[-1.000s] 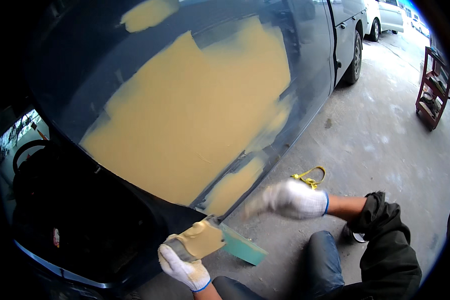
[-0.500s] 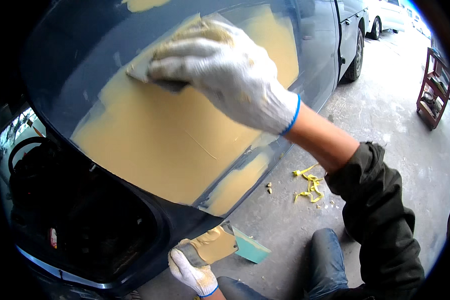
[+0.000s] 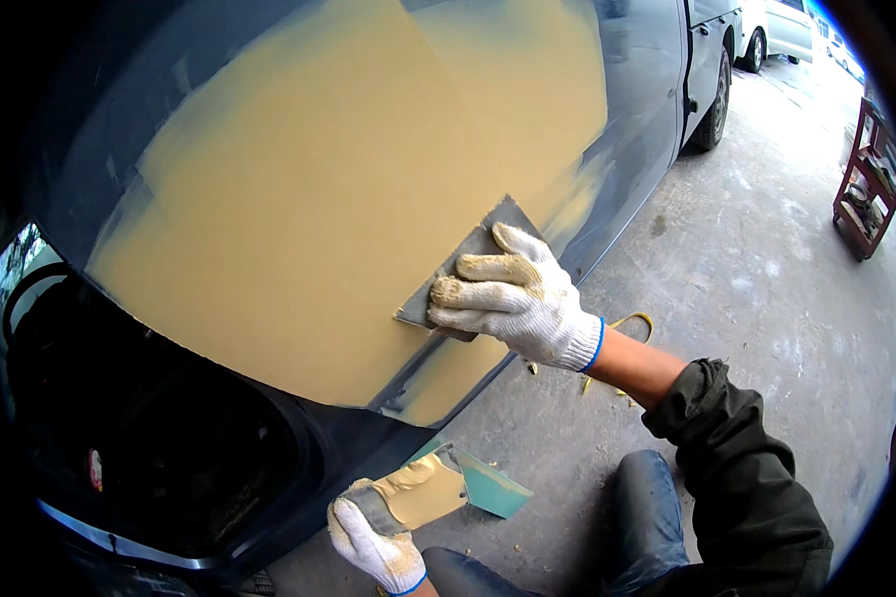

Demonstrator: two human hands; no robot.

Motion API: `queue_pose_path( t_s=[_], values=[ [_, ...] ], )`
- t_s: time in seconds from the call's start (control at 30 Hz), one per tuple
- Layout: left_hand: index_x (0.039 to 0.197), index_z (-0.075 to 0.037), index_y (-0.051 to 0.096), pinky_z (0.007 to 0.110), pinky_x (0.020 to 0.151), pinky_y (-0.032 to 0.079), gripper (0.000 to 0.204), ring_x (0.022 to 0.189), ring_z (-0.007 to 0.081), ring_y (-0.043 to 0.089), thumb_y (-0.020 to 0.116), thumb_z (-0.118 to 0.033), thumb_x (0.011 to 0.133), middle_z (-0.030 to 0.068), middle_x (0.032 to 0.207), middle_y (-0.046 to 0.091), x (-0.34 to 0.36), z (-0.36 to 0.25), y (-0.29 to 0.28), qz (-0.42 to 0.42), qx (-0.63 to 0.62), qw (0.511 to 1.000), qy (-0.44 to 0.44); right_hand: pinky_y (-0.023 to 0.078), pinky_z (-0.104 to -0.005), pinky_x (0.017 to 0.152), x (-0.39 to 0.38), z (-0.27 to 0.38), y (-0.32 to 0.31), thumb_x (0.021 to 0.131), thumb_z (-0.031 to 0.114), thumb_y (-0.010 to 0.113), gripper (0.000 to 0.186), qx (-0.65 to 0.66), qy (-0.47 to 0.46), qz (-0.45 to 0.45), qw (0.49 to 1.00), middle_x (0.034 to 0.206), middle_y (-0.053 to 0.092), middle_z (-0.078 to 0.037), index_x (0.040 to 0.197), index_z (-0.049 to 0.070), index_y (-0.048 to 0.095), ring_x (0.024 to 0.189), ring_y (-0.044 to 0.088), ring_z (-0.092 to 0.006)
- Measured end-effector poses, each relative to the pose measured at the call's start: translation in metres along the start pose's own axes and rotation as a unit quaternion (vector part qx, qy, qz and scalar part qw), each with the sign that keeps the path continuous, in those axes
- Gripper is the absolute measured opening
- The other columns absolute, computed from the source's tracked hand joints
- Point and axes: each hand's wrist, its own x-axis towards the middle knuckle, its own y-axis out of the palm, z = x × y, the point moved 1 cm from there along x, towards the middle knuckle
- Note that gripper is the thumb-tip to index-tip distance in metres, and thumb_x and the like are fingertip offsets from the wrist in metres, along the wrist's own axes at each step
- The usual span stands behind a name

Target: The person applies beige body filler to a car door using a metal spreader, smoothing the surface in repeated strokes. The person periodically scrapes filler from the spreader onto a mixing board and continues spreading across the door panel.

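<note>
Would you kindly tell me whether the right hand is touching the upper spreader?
Touching: the head view shows the right hand with its fingers laid across the upper spreader.

You're in a vehicle body workshop — before you a dark car panel (image 3: 139,109) spread with tan filler (image 3: 319,199), a stained concrete floor (image 3: 727,269), a red shelved cart (image 3: 875,180) — and a white vehicle (image 3: 786,38) beyond.
</note>
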Motion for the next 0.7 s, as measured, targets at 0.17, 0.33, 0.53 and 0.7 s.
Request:
queue_pose_path(
  t_s=[0.17,0.33,0.53,0.7],
  values=[
    [0.098,0.005,0.06,0.033,0.072,0.053,0.038,0.081,0.0207,0.063,0.05,-0.032,0.102,0.0129,0.09,0.065,-0.008,-0.008,0.012,0.001,-0.025,1.0,-0.011,0.043,-0.0512,0.105,-0.026,0.015,-0.028,0.082,0.015,0.066,0.044,-0.004,0.025,0.025,0.999,0.13,0.062,0.002,0.125,0.023,0.064,0.119,0.06,-0.0207],
    [0.096,0.005,0.06,0.033,0.071,0.053,0.038,0.077,0.0201,0.064,0.052,-0.032,0.101,0.0152,0.09,0.067,-0.014,-0.012,0.036,0.159,0.015,0.987,0.017,0.048,-0.0328,0.102,-0.036,0.067,-0.077,0.088,0.008,0.067,0.035,0.538,0.266,0.044,0.799,0.129,0.065,-0.006,0.123,0.013,0.069,0.121,0.061,-0.0225],
    [0.094,0.002,0.06,0.032,0.07,0.053,0.039,0.08,0.0193,0.063,0.053,-0.036,0.101,0.0097,0.088,0.063,-0.004,-0.025,0.046,0.076,-0.067,0.995,0.02,0.051,-0.0351,0.097,-0.08,0.069,-0.087,0.096,0.014,0.06,0.03,0.606,0.283,0.219,0.71,0.131,0.065,-0.007,0.125,0.012,0.067,0.114,0.064,-0.0242],
    [0.102,0.001,0.059,0.034,0.073,0.054,0.039,0.085,0.0191,0.062,0.053,-0.037,0.101,0.0088,0.094,0.061,0.0,-0.031,0.028,0.034,-0.053,0.998,0.026,0.056,-0.0343,0.083,-0.013,-0.016,-0.097,0.091,0.012,0.062,0.029,0.114,0.172,0.034,0.978,0.116,0.07,-0.005,0.118,0.022,0.07,0.1,0.068,-0.0227]
  ],
)
